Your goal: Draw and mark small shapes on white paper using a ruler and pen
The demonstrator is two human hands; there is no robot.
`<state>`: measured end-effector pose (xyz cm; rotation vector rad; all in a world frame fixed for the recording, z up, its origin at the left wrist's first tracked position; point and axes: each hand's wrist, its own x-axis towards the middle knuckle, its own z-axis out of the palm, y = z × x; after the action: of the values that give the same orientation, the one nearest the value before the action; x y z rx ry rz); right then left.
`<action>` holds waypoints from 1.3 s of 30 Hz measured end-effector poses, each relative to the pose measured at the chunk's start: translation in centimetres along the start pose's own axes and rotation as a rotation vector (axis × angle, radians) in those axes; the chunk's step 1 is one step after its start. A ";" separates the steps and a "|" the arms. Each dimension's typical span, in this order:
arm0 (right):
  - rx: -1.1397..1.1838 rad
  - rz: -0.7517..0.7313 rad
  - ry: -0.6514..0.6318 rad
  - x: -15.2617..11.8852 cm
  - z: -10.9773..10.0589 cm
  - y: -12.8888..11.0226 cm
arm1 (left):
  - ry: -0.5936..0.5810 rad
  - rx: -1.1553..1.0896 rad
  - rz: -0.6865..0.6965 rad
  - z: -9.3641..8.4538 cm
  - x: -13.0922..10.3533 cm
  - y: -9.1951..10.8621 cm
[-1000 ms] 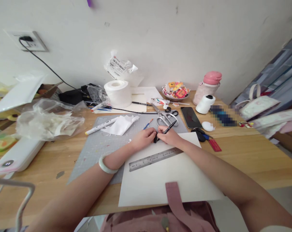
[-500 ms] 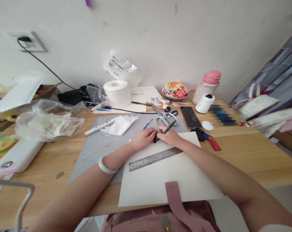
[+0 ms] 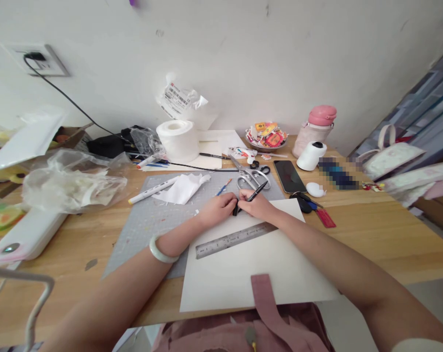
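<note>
My right hand (image 3: 256, 206) is closed around a black pen (image 3: 257, 191), whose upper end leans up to the right. Beside it, my left hand (image 3: 218, 209) has its fingers curled together against a small black object (image 3: 235, 207) between the two hands; what it is cannot be made out clearly. Both hands rest near the top edge of a white sheet (image 3: 243, 274). Below them on the sheet lies a metal ruler (image 3: 232, 239), tilted slightly up to the right. Silver scissors (image 3: 251, 177) lie just beyond my right hand.
Under the sheet is a grey cutting mat (image 3: 144, 230) with a white marker (image 3: 153, 190) and crumpled tissue (image 3: 185, 189). Behind stand a white roll (image 3: 178, 142) and a candy bowl (image 3: 267, 146). A phone (image 3: 289, 176), keys (image 3: 305, 203) and a pink-lidded bottle (image 3: 313, 129) are right.
</note>
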<state>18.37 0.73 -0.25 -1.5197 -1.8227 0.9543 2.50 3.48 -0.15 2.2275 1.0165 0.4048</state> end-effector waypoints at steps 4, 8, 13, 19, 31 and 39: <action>0.006 0.020 -0.009 -0.1 -0.1 -0.1 | 0.007 0.010 -0.006 0.1 0.0 -0.1; 0.020 0.030 -0.015 -0.1 -0.1 -0.2 | -0.003 0.016 0.000 0.2 0.1 -0.4; 0.024 0.030 -0.015 -0.1 -0.1 -0.3 | 0.003 0.008 0.004 0.3 0.2 -0.5; 0.044 0.031 -0.017 -0.1 0.0 0.0 | -0.010 0.015 -0.004 0.2 0.1 -0.4; 0.019 0.039 -0.014 -0.1 -0.1 -0.3 | -0.007 0.008 0.005 0.2 0.1 -0.5; -0.011 -0.006 0.014 -0.1 -0.1 -0.3 | -0.009 0.014 0.006 0.2 0.0 -0.5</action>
<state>18.31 0.64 0.08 -1.5229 -1.8240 0.9299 2.36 3.65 -0.61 2.2433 1.0114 0.3915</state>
